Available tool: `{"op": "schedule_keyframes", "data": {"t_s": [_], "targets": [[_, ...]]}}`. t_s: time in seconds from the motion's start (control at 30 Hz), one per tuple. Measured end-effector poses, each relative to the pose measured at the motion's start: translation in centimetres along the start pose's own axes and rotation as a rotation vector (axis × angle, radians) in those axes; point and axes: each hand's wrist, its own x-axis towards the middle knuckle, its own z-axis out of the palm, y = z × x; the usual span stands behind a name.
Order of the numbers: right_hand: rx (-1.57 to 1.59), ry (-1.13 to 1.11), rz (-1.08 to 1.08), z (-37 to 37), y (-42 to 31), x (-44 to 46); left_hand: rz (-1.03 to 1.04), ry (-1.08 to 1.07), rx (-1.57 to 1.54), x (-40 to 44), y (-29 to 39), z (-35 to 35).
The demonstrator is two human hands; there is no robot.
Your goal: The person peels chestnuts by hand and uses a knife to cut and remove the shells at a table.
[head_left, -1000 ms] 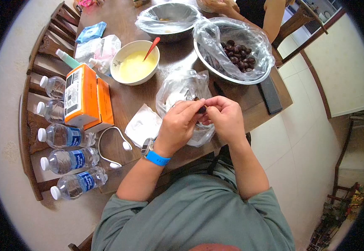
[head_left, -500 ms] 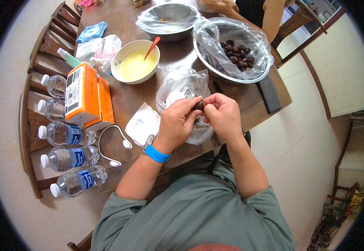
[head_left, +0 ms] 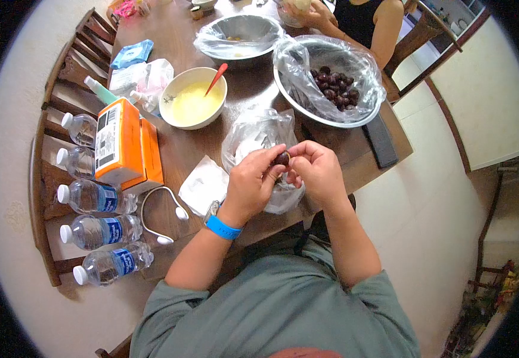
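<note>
While the left hand (head_left: 250,179) has its grip closed, thumb against fingers, on 1 dark round fruit (head_left: 281,159) above a clear plastic bag (head_left: 262,126) near the front edge of the tabletop (head_left: 355,156), the right hand (head_left: 319,170) has its fingertips nearly together at the fruit's side, whether pinching anything one cannot tell.

Dark wooden chairs (head_left: 71,73) stand left of the brown surface (head_left: 173,39) (gleaming near the middle), and pale floor (head_left: 402,221) spreads along its right side.
</note>
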Motion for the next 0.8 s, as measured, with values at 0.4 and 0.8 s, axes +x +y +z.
{"op": "schedule_keyframes", "data": {"t_s": [0.4, 0.8], "targets": [[-0.1, -0.036, -0.022, -0.5, 0.9, 1.1, 0.033, -0.017, 0.038, 0.1, 0.1, -0.2], [0.081, -0.097, 0.024, -0.6, 0.1, 0.3, -0.444, -0.146, -0.777, -0.1, -0.9, -0.3]]}}
